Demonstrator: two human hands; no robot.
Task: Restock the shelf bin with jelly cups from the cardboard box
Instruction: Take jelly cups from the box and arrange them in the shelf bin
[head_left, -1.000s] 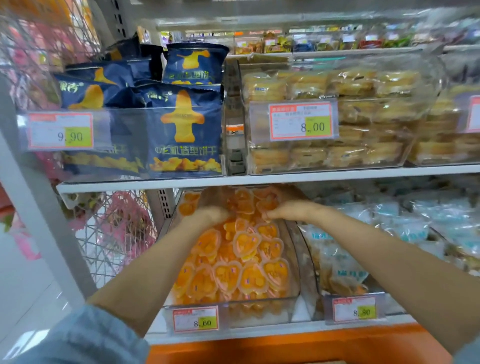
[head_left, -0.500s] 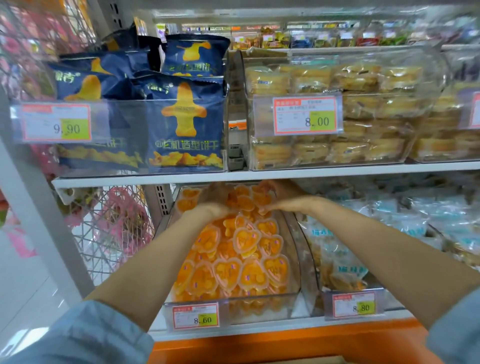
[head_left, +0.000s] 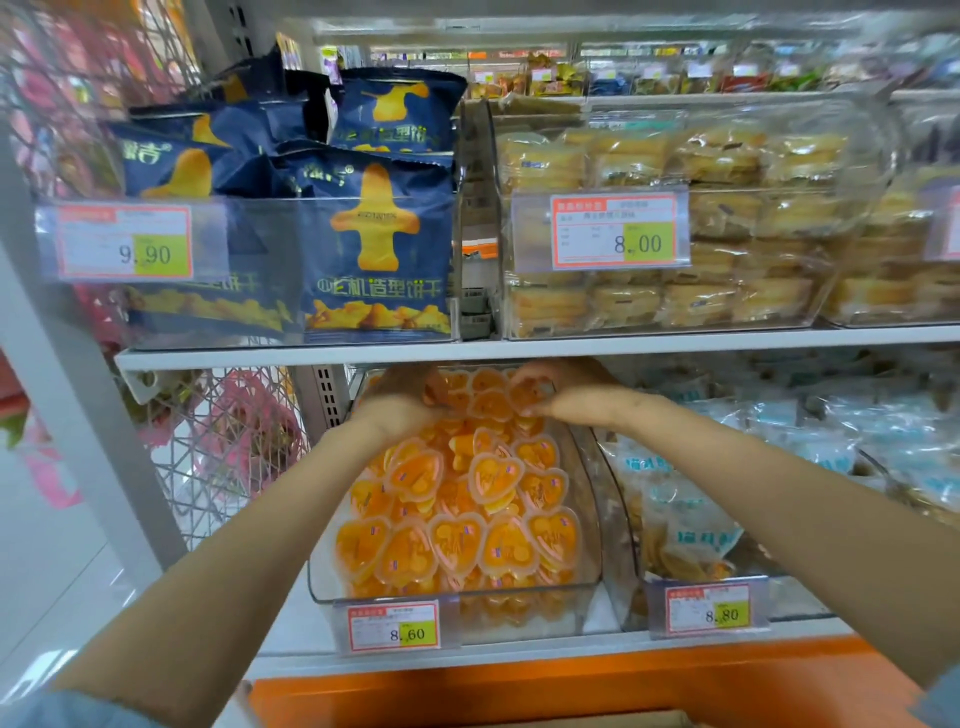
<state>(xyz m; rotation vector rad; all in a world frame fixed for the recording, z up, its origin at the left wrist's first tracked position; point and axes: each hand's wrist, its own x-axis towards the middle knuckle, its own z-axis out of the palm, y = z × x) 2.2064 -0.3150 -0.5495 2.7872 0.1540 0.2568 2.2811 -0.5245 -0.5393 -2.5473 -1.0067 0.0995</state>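
- Shop shelves fill the view; the bin (head_left: 587, 519) sits on the lower one, heaped with jelly cups (head_left: 457, 535) nearly to its front lip.
- Right hand (head_left: 571, 397) curls its fingers round cups at the back.
- Left hand (head_left: 397, 402) reaches in beside it; I cannot tell how its fingers lie.
- Risk: pressing more in could slide front cups over the lip; knuckles could catch the upper shelf (head_left: 519, 348).

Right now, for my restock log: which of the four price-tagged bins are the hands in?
The lower-shelf bin tagged 8.60, the only one holding orange heart-shaped jelly cups; left hand and right hand both reach into its back.
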